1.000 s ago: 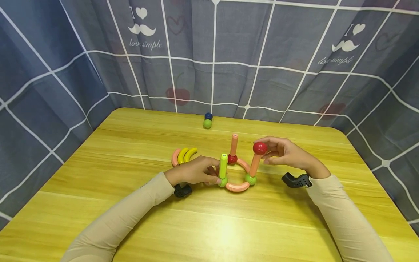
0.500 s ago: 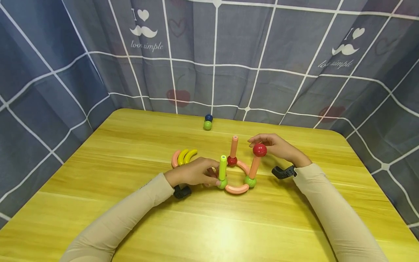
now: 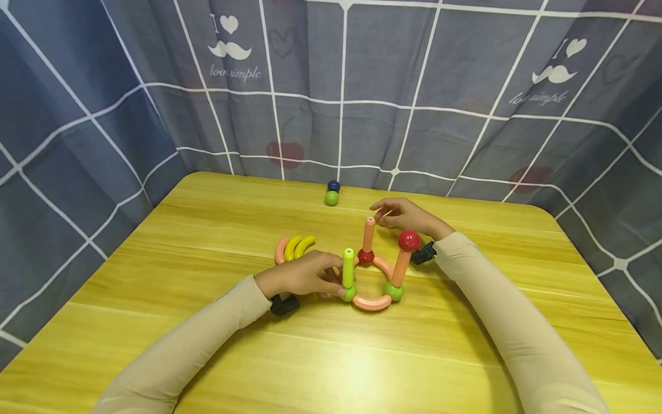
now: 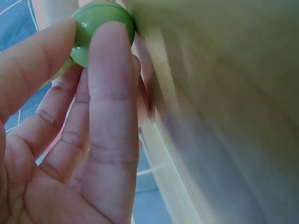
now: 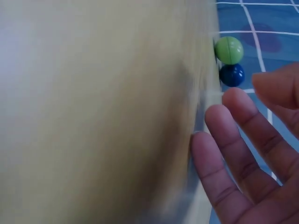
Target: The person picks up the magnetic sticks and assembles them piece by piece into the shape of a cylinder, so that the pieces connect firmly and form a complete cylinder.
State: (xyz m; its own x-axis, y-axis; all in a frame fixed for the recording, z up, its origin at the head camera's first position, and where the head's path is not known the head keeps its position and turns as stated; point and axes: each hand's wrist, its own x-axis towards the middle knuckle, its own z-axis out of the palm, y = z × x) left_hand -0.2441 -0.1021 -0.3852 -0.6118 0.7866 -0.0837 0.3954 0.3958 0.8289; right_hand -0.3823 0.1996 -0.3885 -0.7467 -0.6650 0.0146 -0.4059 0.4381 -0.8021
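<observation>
My left hand (image 3: 305, 273) pinches a green ball (image 3: 350, 295) at the near left of a ring of balls and curved sticks; the left wrist view shows fingers around this green ball (image 4: 105, 12). A lime stick (image 3: 349, 269) stands on it. Another green ball (image 3: 394, 291) bears a leaning orange stick (image 3: 401, 267) topped by a red ball (image 3: 409, 241). At the ring's back, a red ball (image 3: 365, 256) carries an upright orange stick (image 3: 369, 234). My right hand (image 3: 408, 218) holds nothing behind the ring, fingers loosely bent toward a green ball (image 5: 229, 50) and a dark blue ball (image 5: 232, 75).
Left of the ring lie yellow curved sticks (image 3: 297, 248) and an orange curved stick (image 3: 280, 250), partly behind my left hand. The loose balls sit near the back edge of the wooden table (image 3: 320, 368). A checked curtain (image 3: 383, 69) hangs behind and at both sides.
My right hand has moved away from the red-topped stick, leftward and back past the ring. My left hand stays at the green ball, and the ring looks the same.
</observation>
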